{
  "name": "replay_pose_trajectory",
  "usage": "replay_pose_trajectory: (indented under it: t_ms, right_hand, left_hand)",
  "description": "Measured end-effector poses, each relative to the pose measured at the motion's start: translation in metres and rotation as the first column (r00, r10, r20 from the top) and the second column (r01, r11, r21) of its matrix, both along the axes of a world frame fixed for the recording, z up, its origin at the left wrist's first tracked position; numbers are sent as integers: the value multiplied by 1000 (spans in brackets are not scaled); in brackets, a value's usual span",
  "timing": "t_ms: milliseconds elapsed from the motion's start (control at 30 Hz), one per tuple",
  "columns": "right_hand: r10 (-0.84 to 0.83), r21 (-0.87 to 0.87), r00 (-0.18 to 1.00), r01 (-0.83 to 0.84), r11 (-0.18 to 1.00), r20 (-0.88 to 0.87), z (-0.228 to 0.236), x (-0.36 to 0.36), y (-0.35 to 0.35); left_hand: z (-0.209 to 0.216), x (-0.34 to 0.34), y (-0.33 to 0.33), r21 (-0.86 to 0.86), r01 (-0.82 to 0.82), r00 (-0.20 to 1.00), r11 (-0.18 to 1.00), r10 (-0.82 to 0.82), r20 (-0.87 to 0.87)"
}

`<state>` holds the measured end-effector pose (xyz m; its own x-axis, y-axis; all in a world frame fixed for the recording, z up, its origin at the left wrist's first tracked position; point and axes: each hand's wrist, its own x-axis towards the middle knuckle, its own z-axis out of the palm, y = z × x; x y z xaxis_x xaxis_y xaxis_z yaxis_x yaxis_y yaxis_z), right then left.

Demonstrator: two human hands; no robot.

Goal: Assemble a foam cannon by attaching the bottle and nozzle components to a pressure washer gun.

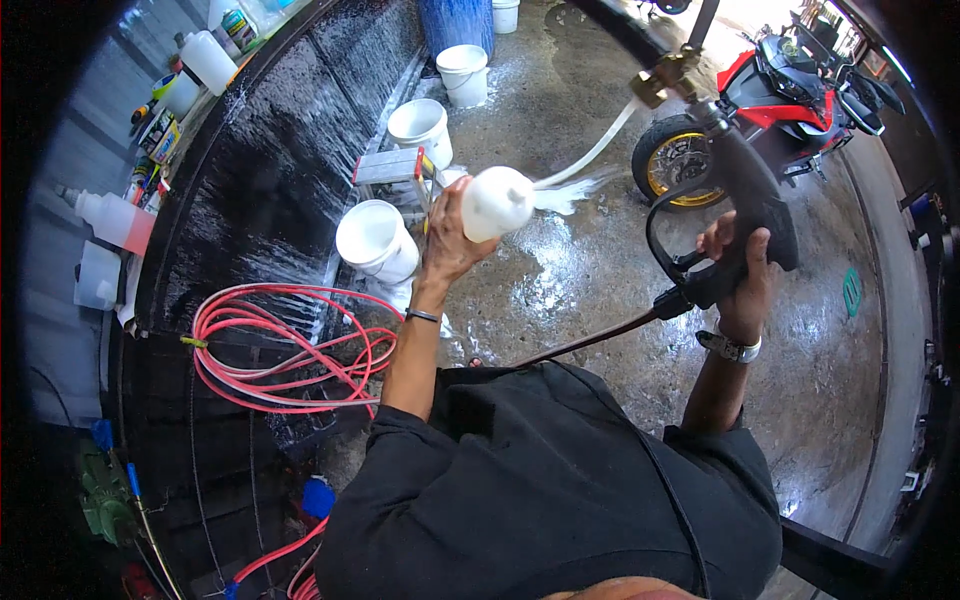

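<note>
My left hand (452, 240) is closed round a round white plastic bottle (498, 204), held out in front of me. From the bottle's far side, a pale flexible tube (598, 150) runs up to the brass fitting (664, 80) on a black pressure washer spray gun (748, 175). The gun's rear grip sits in my right hand (748, 290), with the fingers wrapped round it near the trigger guard. Its barrel points up and away to the left. A dark hose (590, 338) leaves the gun's lower end and passes in front of my body.
White buckets (372, 240) and a small step stool (388, 166) line the dark wet wall at left. Coiled red hose (262, 345) hangs nearby. Bottles (207, 62) crowd a ledge. A red and black motorcycle (790, 105) stands on the wet floor (560, 290), far right.
</note>
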<state>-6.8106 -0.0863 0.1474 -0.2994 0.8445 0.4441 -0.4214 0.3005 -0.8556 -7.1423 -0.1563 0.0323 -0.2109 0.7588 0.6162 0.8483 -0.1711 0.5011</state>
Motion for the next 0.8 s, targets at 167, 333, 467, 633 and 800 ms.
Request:
replay_pose_trajectory:
  t_ms: [167, 333, 467, 633, 800]
  right_hand:
    - [-17, 49, 955, 2, 999, 295, -34, -9, -6]
    - [-50, 234, 942, -31, 972, 333, -127, -51, -17]
    - [18, 38, 852, -44, 998, 523, -187, -57, -52]
    - [-4, 87, 828, -55, 995, 561, -220, -57, -81]
    - [73, -60, 815, -46, 997, 575, -225, -59, -84]
  left_hand:
    - [-3, 24, 4, 104, 14, 999, 994, -9, -46]
    - [-64, 52, 0, 55, 15, 950, 998, -31, 310]
    - [-144, 81, -34, -150, -83, 778, 985, 158, 608]
    - [-207, 95, -82, -221, -167, 783, 961, 265, 563]
    - [-206, 95, -97, -279, -204, 777, 938, 329, 537]
